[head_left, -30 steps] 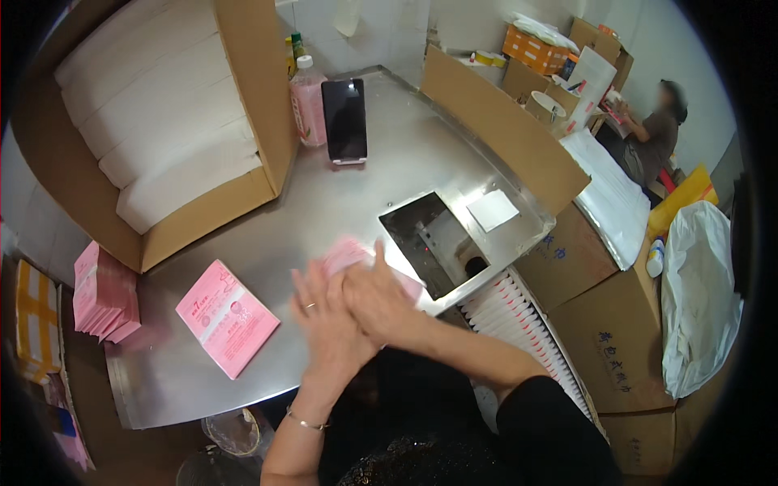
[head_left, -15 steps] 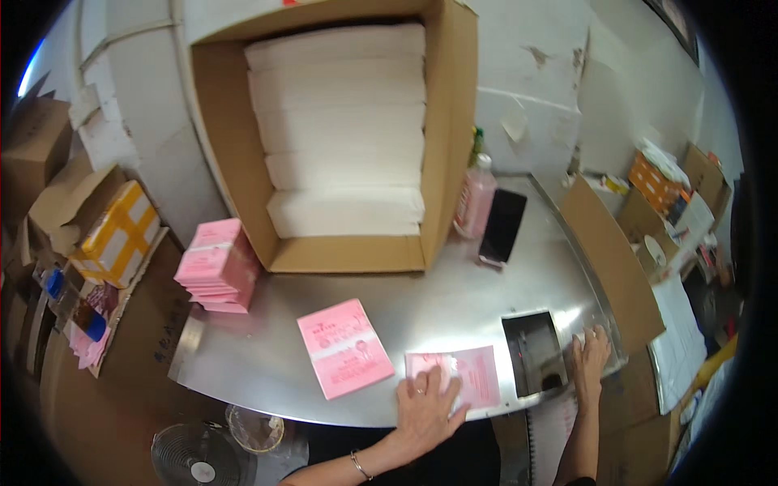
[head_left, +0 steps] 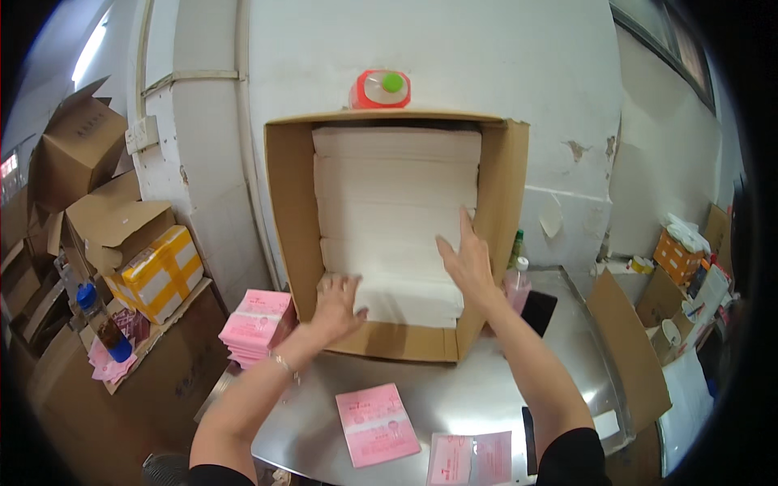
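A large cardboard box (head_left: 506, 194) lies on its side on the metal table, its opening facing me. White folded stacks (head_left: 397, 219), like tissue or paper packs, fill it in layers. My left hand (head_left: 336, 308) is at the lower left of the stacks, fingers spread and a little blurred. On the right, my right hand (head_left: 470, 263) reaches in front of the stacks with thumb and forefinger apart. Neither holds anything; contact with the stacks is hard to tell. A pink packet stack (head_left: 377, 425) and a flat pink and clear pouch (head_left: 470, 460) lie near the table's front edge.
A taller pile of pink packets (head_left: 255, 324) stands left of the box. Right of it are a pink bottle (head_left: 517, 287) and a dark phone (head_left: 538, 312). A red-labelled bottle (head_left: 381, 89) with a green cap shows above the box. A cardboard flap (head_left: 628, 348) edges the table's right side.
My left hand has left the pink pouch and my right hand the table's right edge. Both have moved up into the box opening. The view has tilted upward.
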The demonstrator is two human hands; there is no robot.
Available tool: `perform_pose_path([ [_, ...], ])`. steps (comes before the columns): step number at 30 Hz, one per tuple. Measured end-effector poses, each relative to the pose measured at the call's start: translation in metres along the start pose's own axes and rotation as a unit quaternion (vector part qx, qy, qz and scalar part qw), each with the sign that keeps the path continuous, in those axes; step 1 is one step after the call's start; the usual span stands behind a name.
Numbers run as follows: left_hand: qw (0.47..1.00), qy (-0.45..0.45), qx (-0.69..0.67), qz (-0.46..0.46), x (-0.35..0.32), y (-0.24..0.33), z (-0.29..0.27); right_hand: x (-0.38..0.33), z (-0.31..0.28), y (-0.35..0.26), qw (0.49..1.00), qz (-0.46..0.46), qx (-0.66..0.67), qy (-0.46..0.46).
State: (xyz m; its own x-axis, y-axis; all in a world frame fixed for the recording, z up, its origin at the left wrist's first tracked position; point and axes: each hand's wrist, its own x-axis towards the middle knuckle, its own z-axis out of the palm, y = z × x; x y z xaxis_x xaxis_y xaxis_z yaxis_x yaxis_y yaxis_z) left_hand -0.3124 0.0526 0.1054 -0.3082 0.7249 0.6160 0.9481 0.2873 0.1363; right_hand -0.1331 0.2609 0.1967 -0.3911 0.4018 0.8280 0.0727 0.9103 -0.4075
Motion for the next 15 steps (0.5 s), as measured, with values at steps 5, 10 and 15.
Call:
perform_pose_path([
  [5, 0.990, 0.090, 0.014, -0.106, 0.147, -0.040, -0.044, 0.123, 0.031, 0.034, 0.982, -0.033, -0.092, 0.163],
  [10, 0.959, 0.222, -0.124, -0.124, 0.243, -0.063, -0.077, 0.172, 0.036, 0.006, 0.976, 0.102, -0.085, 0.171],
  [15, 0.939, 0.266, -0.080, -0.203, 0.278, -0.058, -0.070, 0.187, 0.048, 0.030, 0.961, 0.096, -0.207, 0.153],
])
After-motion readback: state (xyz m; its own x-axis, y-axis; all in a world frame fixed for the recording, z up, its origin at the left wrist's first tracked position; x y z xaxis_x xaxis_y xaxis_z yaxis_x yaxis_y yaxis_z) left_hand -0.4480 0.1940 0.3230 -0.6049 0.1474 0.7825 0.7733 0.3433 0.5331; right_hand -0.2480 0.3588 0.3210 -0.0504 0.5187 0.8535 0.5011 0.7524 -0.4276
